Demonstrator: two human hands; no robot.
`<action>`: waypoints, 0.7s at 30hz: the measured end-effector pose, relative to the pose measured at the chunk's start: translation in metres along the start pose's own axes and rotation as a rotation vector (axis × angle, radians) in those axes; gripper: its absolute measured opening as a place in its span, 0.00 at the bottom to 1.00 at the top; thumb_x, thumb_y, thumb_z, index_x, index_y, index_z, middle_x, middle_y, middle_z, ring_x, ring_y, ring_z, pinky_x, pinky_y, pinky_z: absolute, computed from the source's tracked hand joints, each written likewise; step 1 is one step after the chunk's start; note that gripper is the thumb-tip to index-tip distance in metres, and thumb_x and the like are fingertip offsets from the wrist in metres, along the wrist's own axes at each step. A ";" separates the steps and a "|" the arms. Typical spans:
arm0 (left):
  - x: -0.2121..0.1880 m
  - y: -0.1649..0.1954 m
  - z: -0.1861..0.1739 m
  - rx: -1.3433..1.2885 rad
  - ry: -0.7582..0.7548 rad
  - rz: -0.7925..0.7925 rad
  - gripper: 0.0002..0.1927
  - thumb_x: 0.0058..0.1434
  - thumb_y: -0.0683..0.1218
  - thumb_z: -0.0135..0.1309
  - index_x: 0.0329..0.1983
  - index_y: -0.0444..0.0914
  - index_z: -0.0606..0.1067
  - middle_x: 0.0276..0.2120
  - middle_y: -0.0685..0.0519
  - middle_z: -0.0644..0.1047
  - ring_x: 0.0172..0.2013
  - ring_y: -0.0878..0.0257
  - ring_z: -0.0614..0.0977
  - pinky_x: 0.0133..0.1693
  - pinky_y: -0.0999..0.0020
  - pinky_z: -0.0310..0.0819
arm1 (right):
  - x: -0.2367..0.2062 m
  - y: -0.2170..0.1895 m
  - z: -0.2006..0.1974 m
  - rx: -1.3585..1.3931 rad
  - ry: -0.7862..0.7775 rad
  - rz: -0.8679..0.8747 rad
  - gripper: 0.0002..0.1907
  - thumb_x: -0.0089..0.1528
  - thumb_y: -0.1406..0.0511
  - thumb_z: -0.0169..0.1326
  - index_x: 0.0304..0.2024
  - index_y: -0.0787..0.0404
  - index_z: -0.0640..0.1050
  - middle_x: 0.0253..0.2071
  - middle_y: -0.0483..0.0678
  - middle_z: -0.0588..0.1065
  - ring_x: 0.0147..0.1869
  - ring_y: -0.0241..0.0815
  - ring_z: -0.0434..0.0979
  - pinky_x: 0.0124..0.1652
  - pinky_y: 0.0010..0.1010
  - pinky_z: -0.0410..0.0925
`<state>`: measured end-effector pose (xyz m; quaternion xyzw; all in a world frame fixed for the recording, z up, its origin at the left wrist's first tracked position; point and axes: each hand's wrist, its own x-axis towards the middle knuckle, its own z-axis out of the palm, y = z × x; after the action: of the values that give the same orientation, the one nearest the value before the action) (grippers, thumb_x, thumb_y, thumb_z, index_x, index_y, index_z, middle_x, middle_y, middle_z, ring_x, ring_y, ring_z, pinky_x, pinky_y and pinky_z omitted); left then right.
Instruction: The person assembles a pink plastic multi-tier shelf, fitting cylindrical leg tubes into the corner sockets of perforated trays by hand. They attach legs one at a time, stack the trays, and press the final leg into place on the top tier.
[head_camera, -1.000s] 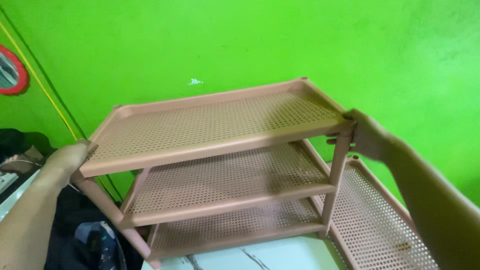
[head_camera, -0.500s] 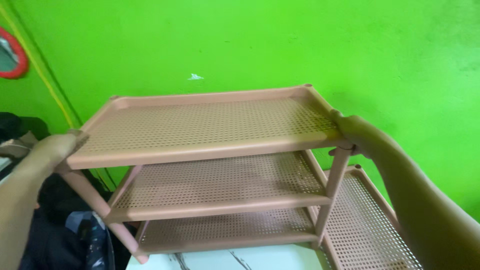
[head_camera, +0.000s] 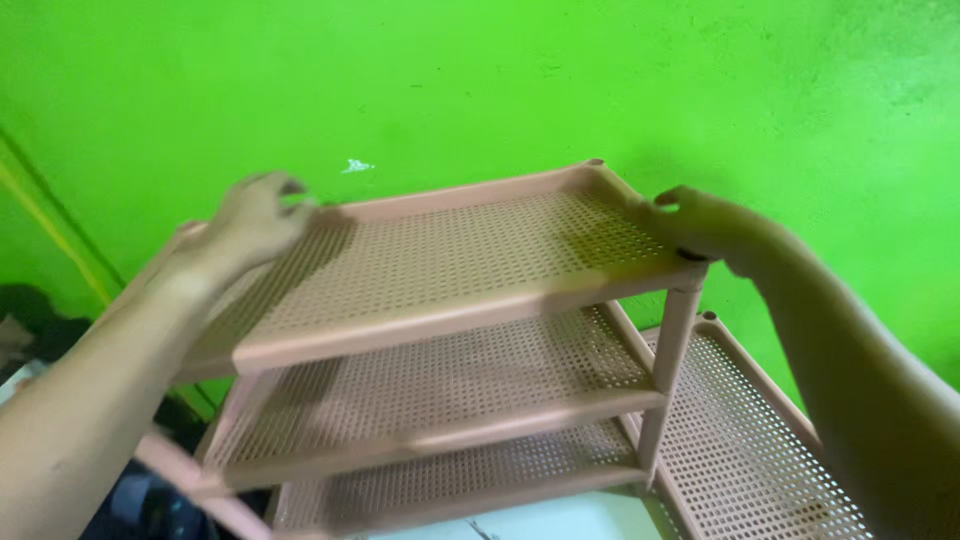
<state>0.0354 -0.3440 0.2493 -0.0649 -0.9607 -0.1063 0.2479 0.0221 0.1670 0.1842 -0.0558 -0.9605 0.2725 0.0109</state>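
A pink plastic rack (head_camera: 450, 265) with three perforated shelves stands in front of a bright green wall. My left hand (head_camera: 255, 215) hovers blurred over the top shelf's back left corner, fingers curled, holding nothing I can see. My right hand (head_camera: 700, 225) rests on the top shelf's front right corner, above the round post (head_camera: 668, 350), fingers closed over the rim.
A loose perforated pink shelf (head_camera: 750, 430) leans at the lower right beside the rack. Dark clothing or bags (head_camera: 60, 330) lie at the lower left. A yellow stripe (head_camera: 50, 230) runs down the wall on the left.
The view has closed in on the rack. My left hand left the front left corner and moved up to the back left of the top shelf. My right hand stays on the right corner.
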 end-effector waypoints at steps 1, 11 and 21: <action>0.017 0.008 0.005 -0.013 0.007 0.072 0.21 0.66 0.50 0.53 0.58 0.33 0.75 0.54 0.37 0.77 0.51 0.44 0.80 0.55 0.50 0.73 | 0.005 -0.001 -0.001 0.128 -0.004 0.002 0.34 0.70 0.44 0.40 0.67 0.58 0.68 0.60 0.60 0.75 0.61 0.57 0.77 0.62 0.52 0.67; 0.165 0.156 0.110 -0.146 -0.227 0.432 0.16 0.66 0.50 0.50 0.49 0.34 0.76 0.45 0.41 0.80 0.44 0.49 0.82 0.48 0.52 0.78 | 0.078 0.022 0.028 0.349 0.028 0.008 0.26 0.67 0.56 0.50 0.66 0.57 0.73 0.61 0.55 0.76 0.59 0.54 0.79 0.58 0.46 0.72; 0.248 0.282 0.255 -0.179 -0.341 0.366 0.30 0.69 0.61 0.37 0.42 0.33 0.80 0.46 0.34 0.79 0.48 0.40 0.81 0.55 0.49 0.71 | 0.195 0.053 0.091 0.728 0.044 -0.367 0.27 0.63 0.68 0.56 0.65 0.64 0.67 0.59 0.55 0.75 0.60 0.47 0.77 0.56 0.38 0.73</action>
<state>-0.2478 0.0077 0.2020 -0.2760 -0.9477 -0.1319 0.0906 -0.1708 0.1863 0.0768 0.1180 -0.7950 0.5868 0.0987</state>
